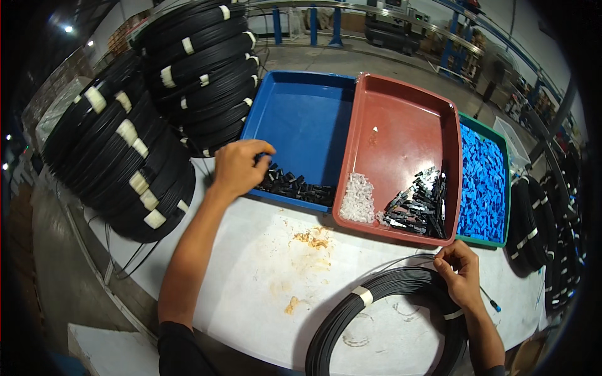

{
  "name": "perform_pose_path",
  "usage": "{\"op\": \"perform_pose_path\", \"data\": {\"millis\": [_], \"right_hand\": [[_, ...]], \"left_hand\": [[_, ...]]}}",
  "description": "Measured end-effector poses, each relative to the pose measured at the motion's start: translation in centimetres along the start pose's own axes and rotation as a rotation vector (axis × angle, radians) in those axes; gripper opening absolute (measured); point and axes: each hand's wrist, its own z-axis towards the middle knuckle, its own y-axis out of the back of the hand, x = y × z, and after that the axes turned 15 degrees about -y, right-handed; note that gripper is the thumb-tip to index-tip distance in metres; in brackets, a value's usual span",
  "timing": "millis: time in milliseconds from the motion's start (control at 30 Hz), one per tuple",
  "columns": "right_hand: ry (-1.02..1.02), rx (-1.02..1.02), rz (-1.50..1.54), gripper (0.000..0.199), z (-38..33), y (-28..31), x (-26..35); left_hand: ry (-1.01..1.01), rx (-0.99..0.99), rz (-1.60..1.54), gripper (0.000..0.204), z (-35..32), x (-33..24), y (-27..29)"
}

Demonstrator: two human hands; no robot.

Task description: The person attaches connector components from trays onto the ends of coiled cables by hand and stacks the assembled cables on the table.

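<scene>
Reaching into the near left corner of the blue tray point(301, 119), the left hand point(240, 166) has its fingers bunched and curled down onto a small heap of black connector parts point(295, 186) lying along that tray's front wall; whether a part is actually pinched between the fingertips cannot be told, since the knuckles cover them. The right hand point(461, 276) sits at the near right of the white tabletop point(251, 263), its fingers closed around the upper right edge of a black cable coil point(376, 313) that lies flat on the table, bound with strips of white tape; a thin loose strand runs from the coil toward the fingers. Just beyond that hand stands a red tray point(401, 106), touching the blue one on its right side, with a clump of clear plastic pieces point(359, 199) in its near left corner and a pile of black and white connectors point(419, 203) beside them. Further right, a green tray point(506, 188) is filled with small blue plastic parts point(481, 178). To the left of the blue tray, stacks of taped black cable coils point(125, 150) lean together, and more coils point(539, 219) lie at the far right edge of the table.
</scene>
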Motion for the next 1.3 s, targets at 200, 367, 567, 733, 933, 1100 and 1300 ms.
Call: {"op": "perform_pose_path", "data": {"millis": [200, 367, 567, 733, 933, 1100, 1300], "right_hand": [[0.046, -0.159, -0.114, 0.017, 0.3, 0.6, -0.8], [0.024, -0.154, -0.097, 0.019, 0.1, 0.5, 0.0], [-0.002, -0.174, -0.106, 0.021, 0.2, -0.2, 0.4], [-0.005, -0.170, -0.121, 0.022, 0.1, 0.1, 0.3], [0.019, -0.182, -0.113, 0.021, -0.2, 0.5, 0.6], [0.063, -0.128, -0.052, 0.015, -0.2, 0.6, -0.2], [0.139, -0.026, -0.005, 0.012, 0.0, 0.4, 0.0]], "left_hand": [[-0.291, 0.077, -0.023, 0.037, 1.3, 1.8, -0.4], [-0.413, 0.255, -0.153, 0.027, 2.4, -0.3, -2.6], [-0.437, 0.532, -0.055, 0.023, 3.8, -3.5, -4.0], [-0.388, 0.550, -0.050, 0.019, 4.0, -3.4, -4.8], [-0.487, 0.472, -0.007, 0.012, 3.4, -3.4, -5.4], [-0.454, 0.436, -0.216, 0.010, 4.4, -4.3, -2.9], [-0.393, 0.170, -0.599, 0.012, 4.7, -11.5, -1.3]]}}
